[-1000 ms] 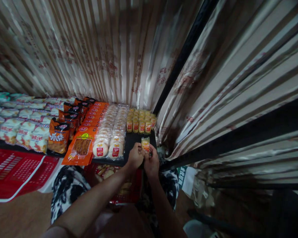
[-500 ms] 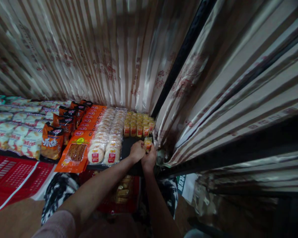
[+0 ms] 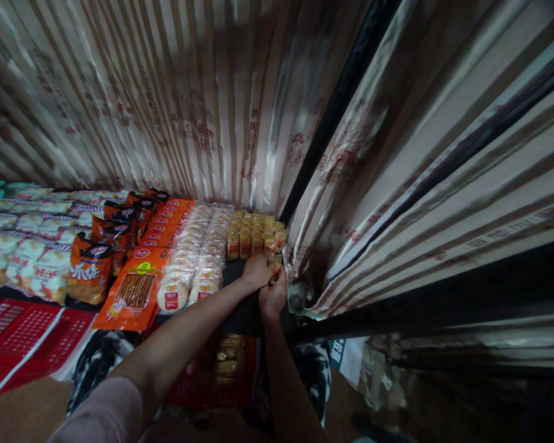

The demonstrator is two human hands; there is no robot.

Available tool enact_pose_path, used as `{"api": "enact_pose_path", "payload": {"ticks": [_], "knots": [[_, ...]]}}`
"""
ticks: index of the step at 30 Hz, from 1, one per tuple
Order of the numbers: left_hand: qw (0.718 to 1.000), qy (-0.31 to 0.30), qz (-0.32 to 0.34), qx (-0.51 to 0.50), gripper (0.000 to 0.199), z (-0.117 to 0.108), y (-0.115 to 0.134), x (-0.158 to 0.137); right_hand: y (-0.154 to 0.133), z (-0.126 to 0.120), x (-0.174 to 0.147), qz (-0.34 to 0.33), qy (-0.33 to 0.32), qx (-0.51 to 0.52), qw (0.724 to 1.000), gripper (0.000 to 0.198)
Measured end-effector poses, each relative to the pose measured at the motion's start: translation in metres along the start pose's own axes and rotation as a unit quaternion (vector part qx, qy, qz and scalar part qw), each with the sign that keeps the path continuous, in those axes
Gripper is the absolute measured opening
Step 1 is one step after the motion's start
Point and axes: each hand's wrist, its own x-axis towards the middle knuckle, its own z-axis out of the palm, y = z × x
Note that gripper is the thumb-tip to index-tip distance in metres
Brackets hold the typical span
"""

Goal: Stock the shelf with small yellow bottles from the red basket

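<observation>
My left hand [image 3: 258, 271] and my right hand [image 3: 273, 296] meet at the right end of the dark shelf [image 3: 242, 315]. Between their fingers is a small yellow snack packet [image 3: 276, 266], mostly covered by the fingers. Both hands are closed on it. Just beyond them stand rows of matching yellow snack packets [image 3: 245, 240], and my fingers are right at the front row. To the left lie two rows of round white cakes in clear wrap [image 3: 174, 289], then orange bags of brown sticks [image 3: 141, 286].
Orange-and-black snack bags [image 3: 88, 271] and white snack bags [image 3: 50, 267] fill the shelf's left side. A striped curtain [image 3: 203, 111] and a black post [image 3: 332, 123] stand behind. Below are a red basket [image 3: 23, 335] and gold-wrapped packets [image 3: 229, 360] in a red container.
Both hands have moved slightly closer to the rows of yellow packets with the held packet, which my fingers now cover more. The view has shifted a little.
</observation>
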Motion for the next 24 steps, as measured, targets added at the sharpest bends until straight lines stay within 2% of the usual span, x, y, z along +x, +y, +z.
{"api": "enact_pose_path", "payload": {"ticks": [3, 8, 12, 17, 24], "knots": [[0.999, 0.043, -0.002, 0.009, 0.032, -0.008, 0.003, 0.006, 0.002, 0.003, 0.001, 0.004, 0.054, 0.03, 0.998, 0.061], [0.992, 0.125, -0.016, 0.006, 0.034, -0.032, 0.014, 0.016, 0.003, 0.015, 0.006, -0.07, 0.069, -0.041, 0.994, 0.058], [0.986, 0.168, -0.022, -0.013, 0.035, -0.043, 0.016, 0.027, 0.007, 0.026, 0.016, -0.087, 0.072, -0.068, 0.991, 0.061], [0.988, 0.148, -0.01, -0.032, 0.033, -0.043, 0.017, 0.035, 0.009, 0.034, 0.022, -0.111, 0.06, -0.095, 0.987, 0.061], [0.994, 0.092, 0.035, -0.04, 0.028, -0.037, 0.029, 0.043, 0.002, 0.034, 0.019, -0.105, 0.046, -0.161, 0.98, 0.059]]}}
